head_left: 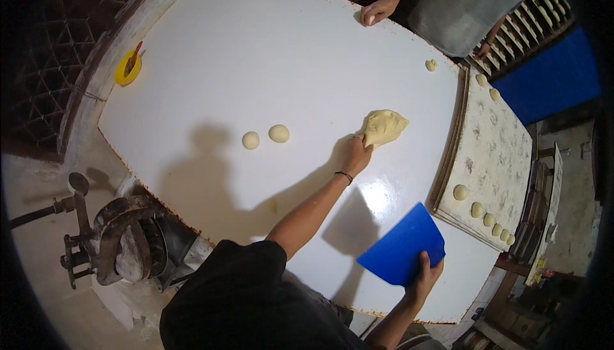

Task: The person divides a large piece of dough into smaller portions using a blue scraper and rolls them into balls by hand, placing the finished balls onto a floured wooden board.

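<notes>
My left hand [357,155] grips one end of a pale, lumpy piece of dough [386,126] over the white tabletop [297,62]. A flat blue plastic dough scraper [407,247] is held by its edge in my right hand [424,275], above the near side of the table. Two smooth dough balls, a smaller one [250,140] and a larger one [278,133], sit side by side to the left of my left hand. A small scrap of dough [431,65] lies near the far right edge.
Stacked boards [494,153] on the right carry several dough balls [461,192]. A yellow bowl [127,74] with a red-handled brush stands at the far left corner. Across the table, a co-worker's hand [378,11] touches the edge. A machine [129,239] stands at lower left.
</notes>
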Tool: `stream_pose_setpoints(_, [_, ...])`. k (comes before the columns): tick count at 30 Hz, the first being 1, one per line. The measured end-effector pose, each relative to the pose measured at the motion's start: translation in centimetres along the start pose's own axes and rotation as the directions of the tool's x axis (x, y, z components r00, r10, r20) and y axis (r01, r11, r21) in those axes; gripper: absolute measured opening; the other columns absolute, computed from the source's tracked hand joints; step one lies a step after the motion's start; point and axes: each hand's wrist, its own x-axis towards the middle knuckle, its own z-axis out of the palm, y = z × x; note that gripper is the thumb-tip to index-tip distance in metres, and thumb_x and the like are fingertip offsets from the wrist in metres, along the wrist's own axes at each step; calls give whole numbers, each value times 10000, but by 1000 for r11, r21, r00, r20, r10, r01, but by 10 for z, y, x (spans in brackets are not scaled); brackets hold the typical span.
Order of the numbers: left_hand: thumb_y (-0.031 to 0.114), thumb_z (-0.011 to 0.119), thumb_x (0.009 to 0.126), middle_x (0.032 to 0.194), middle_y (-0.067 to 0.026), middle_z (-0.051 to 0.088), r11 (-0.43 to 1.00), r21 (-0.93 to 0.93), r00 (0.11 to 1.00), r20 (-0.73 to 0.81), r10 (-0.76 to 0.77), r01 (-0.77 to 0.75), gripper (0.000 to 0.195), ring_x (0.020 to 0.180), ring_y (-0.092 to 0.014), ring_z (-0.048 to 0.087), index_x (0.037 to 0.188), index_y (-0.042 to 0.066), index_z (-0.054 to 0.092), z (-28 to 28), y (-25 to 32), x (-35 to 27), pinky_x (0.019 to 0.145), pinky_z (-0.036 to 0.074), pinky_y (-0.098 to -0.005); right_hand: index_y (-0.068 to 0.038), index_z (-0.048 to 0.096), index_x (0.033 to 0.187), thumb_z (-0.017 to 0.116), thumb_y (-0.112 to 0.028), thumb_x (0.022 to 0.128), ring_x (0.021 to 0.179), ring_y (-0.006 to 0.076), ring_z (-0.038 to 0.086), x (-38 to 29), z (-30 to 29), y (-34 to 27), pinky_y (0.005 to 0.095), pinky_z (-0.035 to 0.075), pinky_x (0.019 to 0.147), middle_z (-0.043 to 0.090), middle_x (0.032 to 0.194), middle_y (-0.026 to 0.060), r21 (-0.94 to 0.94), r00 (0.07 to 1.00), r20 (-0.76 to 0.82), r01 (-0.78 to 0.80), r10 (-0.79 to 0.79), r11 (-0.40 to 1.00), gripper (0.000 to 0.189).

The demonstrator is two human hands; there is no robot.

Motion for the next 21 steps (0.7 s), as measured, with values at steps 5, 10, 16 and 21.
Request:
stream_pose_setpoints(5, [45,607,791,1224,-287,434,956,108,897,-329,294,-274,423,1127,-418,436,1178,-36,458,10,-3,7,988,346,-484,4,549,1113,735,-135,819,861,142,576,46,46,-29,282,472,790,618,969,66,-38,963,211,179,-167,983,375])
stream_pose_setpoints(10, [202,659,826,1201,-292,466,953,84,870,-391,301,-292,583,1135,-410,451,1260,-53,365,31,23,20,979,370,-457,24,559,961,682,-122,863,743,135,579,93,97,-50,289,487,686,635,817,93,-425,878,329,466,-347,776,214])
stream_pose_setpoints(16, [215,561,926,1089,-240,570,962,222,971,-139,196,-162,304,1024,-328,557,1053,-62,552,-16,26,7,776,494,-386,44,540,972,663,-130,839,700,324,672,147,147,-53,394,508,615,648,785,229,-673,839,475,541,-266,505,251])
stream_pose_setpoints(21, [220,402,971,1020,-129,581,951,-253,946,-309,95,-178,350,939,-187,548,1067,-69,574,5,-27,14,828,466,-325,34,518,1025,633,-147,821,752,428,631,171,195,-41,488,498,661,637,794,256,-690,766,627,631,-143,356,296])
